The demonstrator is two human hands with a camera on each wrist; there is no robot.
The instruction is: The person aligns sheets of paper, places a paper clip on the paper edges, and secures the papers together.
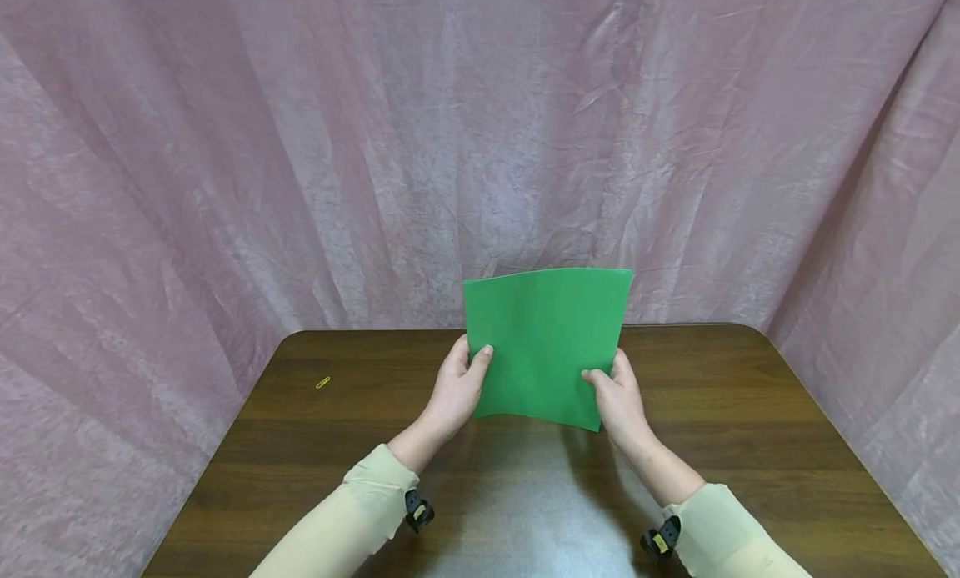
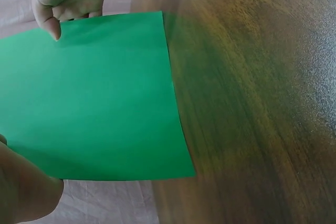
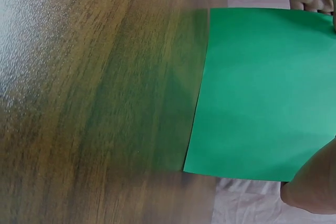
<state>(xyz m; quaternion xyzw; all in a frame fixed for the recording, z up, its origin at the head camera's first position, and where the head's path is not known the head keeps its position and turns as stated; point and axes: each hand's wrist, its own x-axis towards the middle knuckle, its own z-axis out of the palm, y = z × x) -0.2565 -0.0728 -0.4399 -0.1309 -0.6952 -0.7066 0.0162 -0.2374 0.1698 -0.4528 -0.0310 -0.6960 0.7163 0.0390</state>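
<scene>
Gripping a green sheet (image 1: 543,344) by its two sides, both hands hold it up over the far part of the brown wood-grain table (image 1: 300,461). The left hand (image 1: 456,388) is clamped on the left edge, thumb lying on the near face and the other fingers passing behind. The right hand (image 1: 619,399) is clamped likewise on the right edge, somewhat below mid-height, its thumb also on the near face. The hands are well apart, with the sheet spanning the space between them.

The sheet stands upright with its face toward the near side and bends slightly across its width; its lower edge arches in the middle. Whether it is a single layer or several cannot be told. A green reflection shows on the tabletop in both wrist views.

A yellow paper clip (image 1: 322,383) lies on the table at far left, well apart from the left hand. Pale sleeves cover both forearms, the left sleeve (image 1: 337,520) and the right sleeve (image 1: 738,532), each with a black device beside its cuff. Pink curtain (image 1: 450,144) hangs beyond the far table edge and along both sides.
</scene>
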